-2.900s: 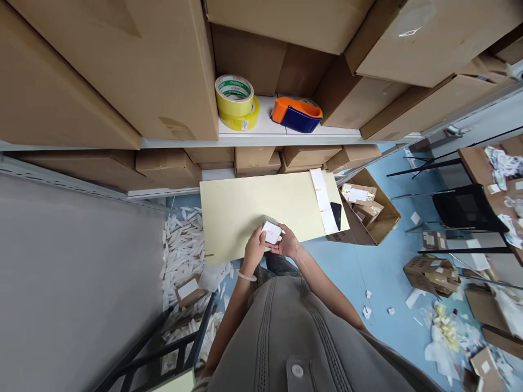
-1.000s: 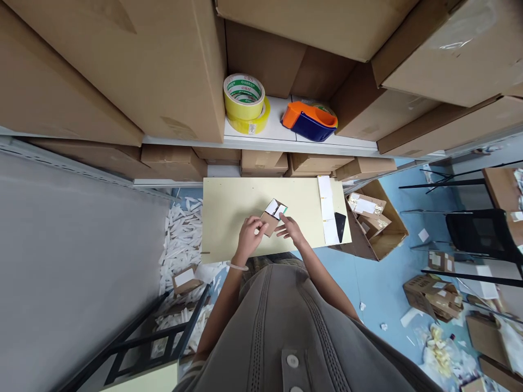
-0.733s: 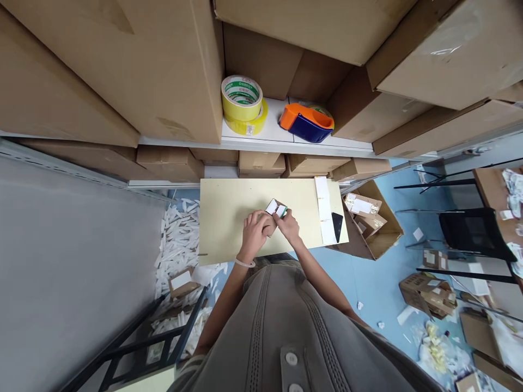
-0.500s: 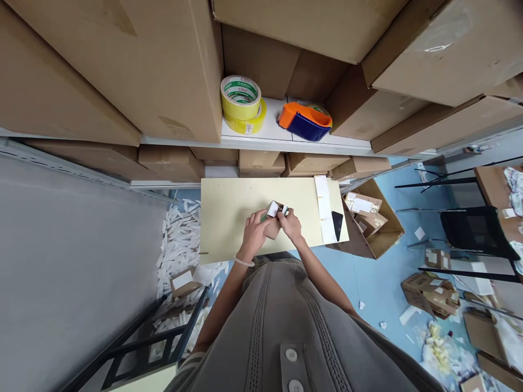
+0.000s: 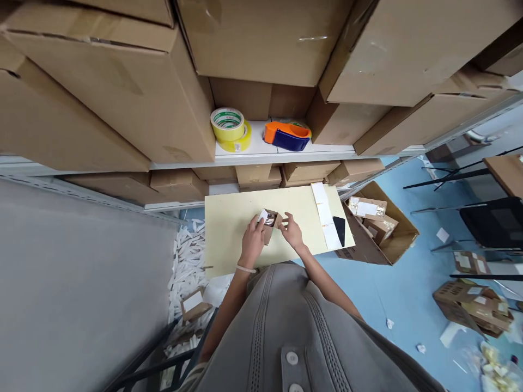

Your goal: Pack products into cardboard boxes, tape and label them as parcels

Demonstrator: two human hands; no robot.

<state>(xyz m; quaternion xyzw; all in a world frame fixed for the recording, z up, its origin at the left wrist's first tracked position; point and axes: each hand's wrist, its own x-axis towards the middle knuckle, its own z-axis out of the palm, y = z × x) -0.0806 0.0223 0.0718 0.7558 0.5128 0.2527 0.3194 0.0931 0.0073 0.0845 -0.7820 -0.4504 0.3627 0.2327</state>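
A small brown cardboard box (image 5: 268, 235) stands on the cream board in front of me, its top open. White flaps or paper and something shiny and dark show inside; I cannot make out what it is. My left hand (image 5: 252, 242) grips the box's left side, its fingertips by the white flap (image 5: 263, 215). My right hand (image 5: 292, 233) is at the right side, fingers bent and pinching at the brown flap (image 5: 278, 221) that leans outward. On the board's right lie a strip of white labels (image 5: 324, 212) and a black phone (image 5: 339, 230).
The cream board (image 5: 229, 234) juts from a shelf of large cartons (image 5: 261, 43). Tape rolls (image 5: 229, 128) and an orange-blue tape dispenser (image 5: 287, 136) sit on the shelf. An open carton (image 5: 402, 239) with parcels stands right. White paper pieces (image 5: 186, 267) cover the floor left.
A white-topped item was held in both hands earlier; then the small box appeared under them. The box's right flap now leans outward, and shiny contents show. The view has tilted up slightly.
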